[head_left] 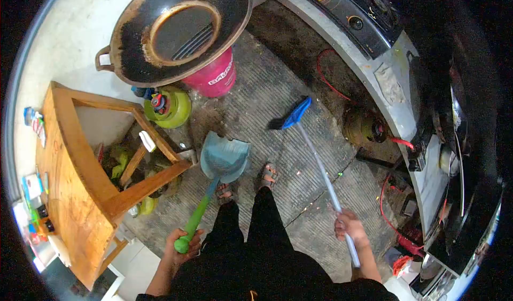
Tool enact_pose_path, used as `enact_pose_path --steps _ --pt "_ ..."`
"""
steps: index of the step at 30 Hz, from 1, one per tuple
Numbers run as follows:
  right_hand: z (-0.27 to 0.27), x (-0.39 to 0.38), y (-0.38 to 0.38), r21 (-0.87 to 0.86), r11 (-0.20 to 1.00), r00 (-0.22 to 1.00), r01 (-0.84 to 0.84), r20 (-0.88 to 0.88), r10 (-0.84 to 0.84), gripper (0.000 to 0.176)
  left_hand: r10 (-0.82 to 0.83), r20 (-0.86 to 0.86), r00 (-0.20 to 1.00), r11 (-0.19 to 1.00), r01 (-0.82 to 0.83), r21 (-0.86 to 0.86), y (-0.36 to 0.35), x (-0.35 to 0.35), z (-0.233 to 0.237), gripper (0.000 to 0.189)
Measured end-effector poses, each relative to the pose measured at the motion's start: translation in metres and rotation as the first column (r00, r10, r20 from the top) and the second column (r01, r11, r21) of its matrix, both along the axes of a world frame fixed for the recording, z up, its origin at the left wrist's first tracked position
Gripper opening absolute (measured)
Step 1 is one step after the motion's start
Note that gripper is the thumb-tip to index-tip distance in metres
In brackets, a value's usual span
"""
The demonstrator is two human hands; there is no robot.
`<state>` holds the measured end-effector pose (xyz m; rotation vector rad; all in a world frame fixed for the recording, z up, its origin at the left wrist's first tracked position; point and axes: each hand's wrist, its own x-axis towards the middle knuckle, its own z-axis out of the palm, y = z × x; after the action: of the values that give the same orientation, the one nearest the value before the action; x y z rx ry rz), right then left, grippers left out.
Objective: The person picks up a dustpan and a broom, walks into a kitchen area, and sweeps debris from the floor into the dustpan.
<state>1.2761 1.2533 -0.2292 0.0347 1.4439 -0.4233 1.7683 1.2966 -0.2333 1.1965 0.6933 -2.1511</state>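
My left hand [183,244] is wrapped round the green handle of a dustpan [222,154]. The pan part is greyish blue with a worn, chipped front edge, and hangs just in front of my feet. In my right hand [350,227] is the pale shaft of a broom [320,165]. Its blue head [297,113] with dark bristles is at the floor further ahead, right of the dustpan and apart from it. Small bits of debris dot the ridged grey floor [267,87].
A large wok [133,50] rests above a pink bucket [216,76] at upper left, near a green gas cylinder [173,111]. A wooden table [80,194] stands left. Along the right runs a counter with a stove [352,18]; another gas cylinder [360,126] and a red hose [382,202] sit beneath.
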Motion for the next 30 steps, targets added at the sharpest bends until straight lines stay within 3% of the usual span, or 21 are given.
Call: enact_pose_path --steps 2,4,5,7,8,10,13,15,16,17,19,20,22,25,27,28,29,30 --pt "0.017 0.009 0.011 -0.074 0.994 0.997 0.080 0.003 -0.080 0.022 -0.097 0.065 0.993 0.995 0.097 0.009 0.003 0.004 -0.003 0.050" --pt "-0.019 0.018 -0.001 -0.201 0.966 0.963 -0.162 -0.244 0.111 0.021 -0.094 0.036 0.995 0.995 0.093 0.032 0.005 0.009 -0.006 0.048" --pt "-0.025 0.041 -0.023 -0.336 0.940 0.998 0.064 0.028 -0.058 0.023 -0.089 0.011 0.996 0.995 0.088 0.052 0.004 0.012 -0.007 0.047" --pt "-0.071 0.065 -0.076 -0.316 0.948 0.996 0.026 0.089 0.002 0.024 -0.075 -0.058 0.996 0.997 0.075 0.009 0.002 0.020 -0.006 0.046" --pt "-0.083 0.087 -0.094 -0.436 0.890 0.977 0.135 0.209 -0.046 0.023 -0.053 -0.127 0.991 0.998 0.050 -0.026 0.004 0.023 -0.005 0.045" --pt "-0.130 0.112 -0.120 -0.138 0.956 0.865 0.260 0.474 -0.167 0.023 -0.040 -0.149 0.988 0.999 0.038 -0.013 0.008 0.029 -0.004 0.044" --pt "-0.137 0.118 -0.070 -0.071 0.946 0.836 0.317 0.491 -0.243 0.023 -0.079 -0.162 0.984 0.995 0.068 -0.071 0.012 0.041 -0.006 0.043" --pt "-0.150 0.094 0.008 -0.178 0.982 0.994 0.066 0.099 -0.049 0.021 -0.128 -0.149 0.981 0.986 0.110 -0.127 0.016 0.046 -0.003 0.043" --pt "-0.095 0.095 0.030 -0.157 0.977 0.969 0.145 0.220 -0.109 0.020 -0.142 -0.078 0.987 0.988 0.136 -0.078 0.015 0.046 0.000 0.042" --pt "-0.112 0.073 0.067 -0.191 0.975 0.993 -0.110 0.021 0.117 0.018 -0.158 -0.007 0.987 0.987 0.157 -0.030 0.014 0.048 0.002 0.042" --pt "-0.045 0.068 0.098 -0.156 0.954 0.943 -0.256 -0.257 0.211 0.016 -0.149 -0.072 0.986 0.987 0.144 -0.074 0.020 0.057 -0.002 0.042" --pt "-0.014 0.071 0.098 -0.157 0.954 0.942 -0.256 -0.262 0.210 0.016 -0.143 -0.135 0.980 0.985 0.127 -0.119 0.022 0.059 -0.003 0.042" --pt "0.031 0.074 0.096 -0.082 0.994 0.987 -0.067 -0.149 0.054 0.016 -0.148 -0.097 0.984 0.984 0.137 -0.113 0.026 0.057 0.000 0.042" --pt "0.042 0.087 0.064 -0.157 0.981 0.990 -0.111 -0.109 0.095 0.020 -0.126 -0.065 0.990 0.987 0.119 -0.104 0.036 0.050 0.006 0.042" --pt "0.011 0.108 0.023 -0.225 0.953 0.977 -0.205 -0.099 0.187 0.017 -0.095 -0.075 0.993 0.990 0.087 -0.108 0.044 0.046 0.008 0.042" --pt "-0.016 0.118 0.002 -0.301 0.940 0.985 -0.162 0.004 0.171 0.019 -0.106 -0.041 0.994 0.990 0.101 -0.100 0.048 0.046 0.007 0.042" --pt "-0.069 0.116 -0.014 -0.265 0.963 0.972 -0.045 0.211 0.103 0.020 -0.113 -0.010 0.994 0.989 0.111 -0.094 0.053 0.044 0.006 0.042" --pt "-0.088 0.129 -0.042 -0.204 0.979 0.957 0.014 0.287 0.046 0.021 -0.093 -0.009 0.996 0.991 0.092 -0.092 0.060 0.038 0.005 0.042"
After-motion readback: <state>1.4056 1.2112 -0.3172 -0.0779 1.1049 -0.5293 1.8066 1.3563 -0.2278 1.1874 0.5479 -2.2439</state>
